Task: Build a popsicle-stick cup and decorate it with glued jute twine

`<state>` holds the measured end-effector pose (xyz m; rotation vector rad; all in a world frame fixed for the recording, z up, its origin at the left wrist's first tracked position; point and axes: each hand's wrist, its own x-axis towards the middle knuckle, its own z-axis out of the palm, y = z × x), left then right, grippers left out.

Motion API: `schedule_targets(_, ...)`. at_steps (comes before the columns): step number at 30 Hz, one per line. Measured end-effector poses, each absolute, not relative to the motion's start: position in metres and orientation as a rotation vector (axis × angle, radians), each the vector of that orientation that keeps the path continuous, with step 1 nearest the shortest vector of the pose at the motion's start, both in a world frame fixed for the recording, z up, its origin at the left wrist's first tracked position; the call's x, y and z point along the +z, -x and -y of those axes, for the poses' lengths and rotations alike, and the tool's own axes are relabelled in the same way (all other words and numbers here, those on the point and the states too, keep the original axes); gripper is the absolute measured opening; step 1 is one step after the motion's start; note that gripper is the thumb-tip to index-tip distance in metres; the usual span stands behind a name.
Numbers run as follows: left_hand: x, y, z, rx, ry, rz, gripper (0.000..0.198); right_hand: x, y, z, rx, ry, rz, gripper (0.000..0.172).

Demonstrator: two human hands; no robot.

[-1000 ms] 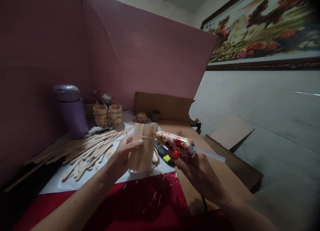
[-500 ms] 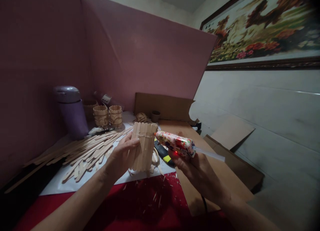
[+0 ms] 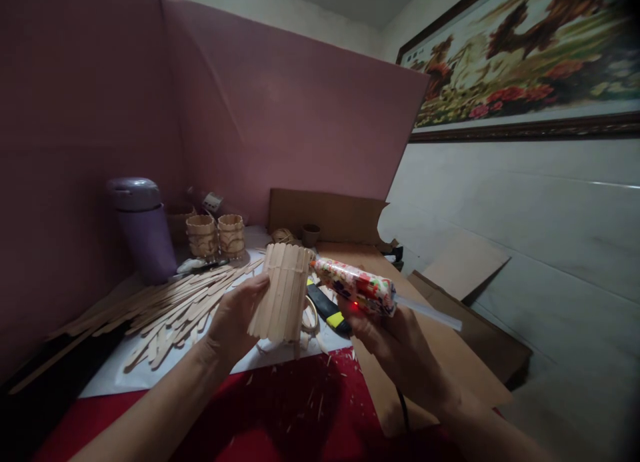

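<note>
My left hand (image 3: 239,312) is closed around the left side of a cup-shaped holder (image 3: 283,295) made of upright wooden craft sticks, with a thin band near its top. Its far side is hidden. In my right hand (image 3: 383,332) is a hot glue gun (image 3: 356,285) with a flower-patterned body and a lit red light. Its orange nozzle is at the upper right edge of the holder; whether it touches, I cannot tell. A clear glue stick (image 3: 430,313) sticks out of the gun's back end.
Loose craft sticks (image 3: 185,305) fan out on white paper at left. Behind them stand two small stick cups (image 3: 231,237) and a purple flask (image 3: 147,239). A black-and-yellow tool (image 3: 327,309) and a tape roll (image 3: 310,315) lie behind the holder. Cardboard (image 3: 425,369) is at right.
The stick holder has turned and tilted in my left hand, its base swinging left. My right hand and the glue gun have shifted slightly right, the nozzle staying at the holder's edge.
</note>
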<state>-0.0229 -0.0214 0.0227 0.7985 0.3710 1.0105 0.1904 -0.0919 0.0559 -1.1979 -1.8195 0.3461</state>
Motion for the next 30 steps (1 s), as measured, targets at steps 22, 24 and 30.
schedule_targets(22,0.024,0.007,0.024,1.191,-0.929,-0.600,0.046,0.058,-0.180,0.086,0.424,1.158,1.874,0.026)
schedule_targets(24,0.024,0.007,0.024,1.188,-0.948,-0.612,0.050,0.058,-0.180,0.086,0.416,1.158,1.876,0.026)
schedule_targets(30,0.020,0.007,0.024,1.205,-0.987,-0.571,0.046,0.059,-0.181,0.087,0.420,1.144,1.881,0.028)
